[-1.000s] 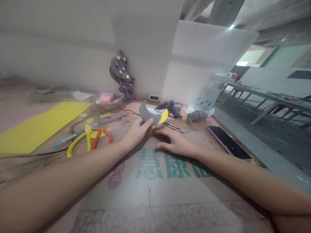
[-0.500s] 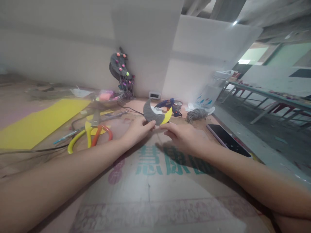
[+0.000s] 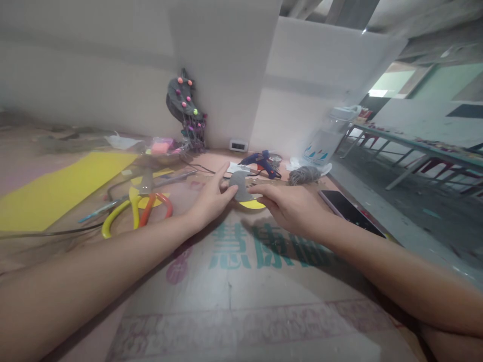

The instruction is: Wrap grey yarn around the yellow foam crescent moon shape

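A small crescent (image 3: 239,187), yellow card largely covered with grey yarn, is held above the cardboard at the middle of the view. My left hand (image 3: 211,198) is closed on its grey side, thumb in front, with the index finger pointing up and away. At the other end, my right hand (image 3: 290,206) is closed with its fingertips against the crescent's uncovered yellow edge (image 3: 253,204). Its fingers hide that tip, and any loose strand between them is too small to make out.
Scissors (image 3: 134,211) with yellow and orange handles lie left, near yellow sheet (image 3: 71,188). Behind the hands are a blue glue gun (image 3: 264,163), a small digital clock (image 3: 238,146) and a larger decorated grey crescent (image 3: 183,100). Rightward are grey yarn (image 3: 304,175), a bottle (image 3: 324,141) and a phone (image 3: 350,213).
The crescent has been turned and lowered in my hands, so its yellow part now shows along the bottom instead of at the right. My left index finger has lifted away.
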Demonstrator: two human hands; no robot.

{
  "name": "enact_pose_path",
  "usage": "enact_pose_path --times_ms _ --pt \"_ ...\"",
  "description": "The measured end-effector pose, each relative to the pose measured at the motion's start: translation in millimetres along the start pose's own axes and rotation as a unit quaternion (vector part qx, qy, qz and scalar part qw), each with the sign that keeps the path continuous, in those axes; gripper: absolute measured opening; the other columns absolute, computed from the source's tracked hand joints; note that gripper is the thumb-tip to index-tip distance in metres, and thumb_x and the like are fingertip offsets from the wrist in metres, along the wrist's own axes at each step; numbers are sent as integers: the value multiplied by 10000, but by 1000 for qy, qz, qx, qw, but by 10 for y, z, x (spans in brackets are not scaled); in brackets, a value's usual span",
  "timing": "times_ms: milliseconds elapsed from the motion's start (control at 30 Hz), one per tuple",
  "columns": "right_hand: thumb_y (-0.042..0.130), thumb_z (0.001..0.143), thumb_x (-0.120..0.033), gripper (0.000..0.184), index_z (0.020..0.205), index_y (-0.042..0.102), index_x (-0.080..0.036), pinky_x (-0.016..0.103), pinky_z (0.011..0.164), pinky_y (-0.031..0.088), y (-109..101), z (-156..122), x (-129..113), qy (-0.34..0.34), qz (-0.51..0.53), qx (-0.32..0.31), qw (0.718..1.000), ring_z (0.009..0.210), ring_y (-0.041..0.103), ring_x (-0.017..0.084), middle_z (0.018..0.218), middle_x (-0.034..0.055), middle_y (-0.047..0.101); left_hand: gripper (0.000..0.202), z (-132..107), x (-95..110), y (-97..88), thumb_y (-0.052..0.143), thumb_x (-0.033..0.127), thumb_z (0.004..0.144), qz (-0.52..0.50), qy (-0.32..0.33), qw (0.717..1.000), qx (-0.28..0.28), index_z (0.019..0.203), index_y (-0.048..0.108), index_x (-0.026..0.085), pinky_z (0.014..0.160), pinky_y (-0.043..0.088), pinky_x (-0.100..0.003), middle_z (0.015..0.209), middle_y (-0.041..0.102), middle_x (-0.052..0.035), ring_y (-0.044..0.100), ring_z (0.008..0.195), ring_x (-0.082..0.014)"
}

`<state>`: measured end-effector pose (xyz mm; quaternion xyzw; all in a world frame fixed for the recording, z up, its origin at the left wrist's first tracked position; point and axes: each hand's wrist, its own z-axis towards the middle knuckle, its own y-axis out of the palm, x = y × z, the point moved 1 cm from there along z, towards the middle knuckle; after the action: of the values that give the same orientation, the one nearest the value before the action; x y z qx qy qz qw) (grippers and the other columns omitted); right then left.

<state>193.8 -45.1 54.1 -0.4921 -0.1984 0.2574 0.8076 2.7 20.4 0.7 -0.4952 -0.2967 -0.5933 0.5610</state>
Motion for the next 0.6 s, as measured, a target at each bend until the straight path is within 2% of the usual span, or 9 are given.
enact_pose_path --times_ms 67,167,233,333,433,600 --pt "490 932 -206 305 1207 616 -246 273 696 508 4 -6 5 -2 -7 -3 1000 891 709 197 1083 52 749 376 -10 -3 3 591 304 838 23 21 999 -19 1190 652 187 881 473 -272 1014 735 -40 645 997 -184" --pt "468 943 -214 299 1194 628 -246 272 684 488 -52 14 12 -2 -15 7 1000 859 705 193 1026 53 759 291 -27 9 18 520 345 896 59 50 994 -78 1050 709 186 953 451 -302 1103 724 -63 637 1066 -207" --pt "448 956 -233 293 1175 641 -258 264 633 456 -116 38 22 10 -34 12 999 788 699 185 971 45 764 302 -40 24 32 543 385 889 51 52 992 -100 1059 695 186 935 466 -316 1123 713 -68 639 1056 -216" --pt "421 968 -265 298 1158 652 -263 255 568 393 -209 63 49 42 -70 17 997 695 675 176 883 34 762 415 -66 57 56 676 380 801 39 33 991 -124 1165 631 186 837 503 -310 1096 699 -73 650 967 -211" --pt "405 971 -281 304 1135 659 -252 257 544 358 -264 70 72 60 -91 20 994 653 659 177 813 28 751 487 -94 100 66 732 340 751 45 22 990 -133 1190 594 179 774 508 -297 1056 686 -70 644 888 -192" --pt "419 960 -274 297 1120 669 -251 261 538 340 -299 77 80 63 -105 5 992 643 654 185 784 26 744 345 -107 136 59 710 311 766 62 42 991 -113 1070 613 182 833 493 -318 1104 666 -72 629 922 -189"
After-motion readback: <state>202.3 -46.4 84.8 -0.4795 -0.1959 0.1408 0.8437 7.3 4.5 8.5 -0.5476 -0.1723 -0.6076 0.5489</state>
